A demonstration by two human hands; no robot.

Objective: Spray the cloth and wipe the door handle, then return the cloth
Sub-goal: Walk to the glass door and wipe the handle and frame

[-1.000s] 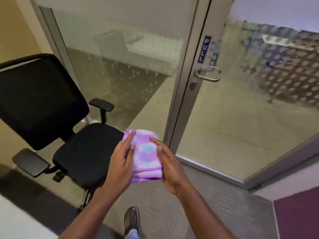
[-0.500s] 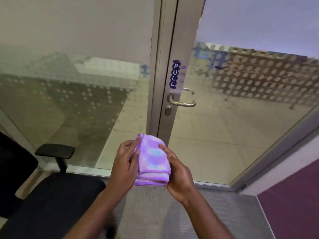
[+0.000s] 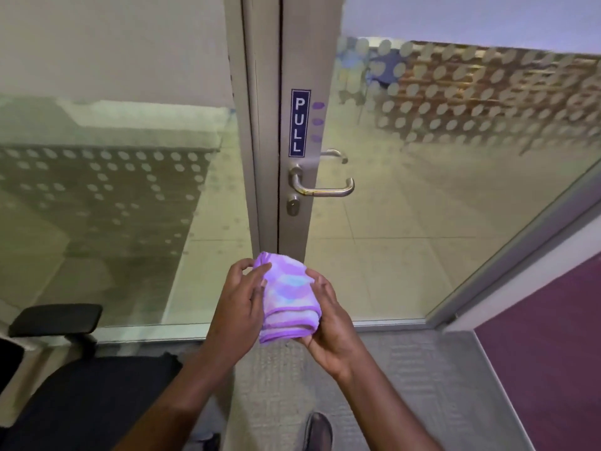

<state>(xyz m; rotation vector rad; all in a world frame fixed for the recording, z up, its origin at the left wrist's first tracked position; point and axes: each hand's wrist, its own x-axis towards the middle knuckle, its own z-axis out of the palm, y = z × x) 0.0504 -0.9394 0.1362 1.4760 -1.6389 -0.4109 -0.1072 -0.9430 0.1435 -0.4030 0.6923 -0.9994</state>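
**Folded cloth held in both hands before the glass door**

Head view: the purple and pale-blue cloth [image 3: 287, 296], folded into a thick pad, sits between the two hands in front of the person, below the door handle [image 3: 322, 185] and well apart from it. The left hand [image 3: 239, 307] cups the cloth's left side, its fingers [image 3: 260, 271] curled over the top left corner. The right hand [image 3: 328, 323] supports the right side and underside, its fingers clamped along the cloth's edge. The metal lever handle sticks out to the right from the door frame [image 3: 292, 60], just under a blue PULL sign [image 3: 300, 123] and above a keyhole [image 3: 292, 206]. A black office chair [image 3: 58, 379] stands at lower left, on grey carpet [image 3: 422, 385].
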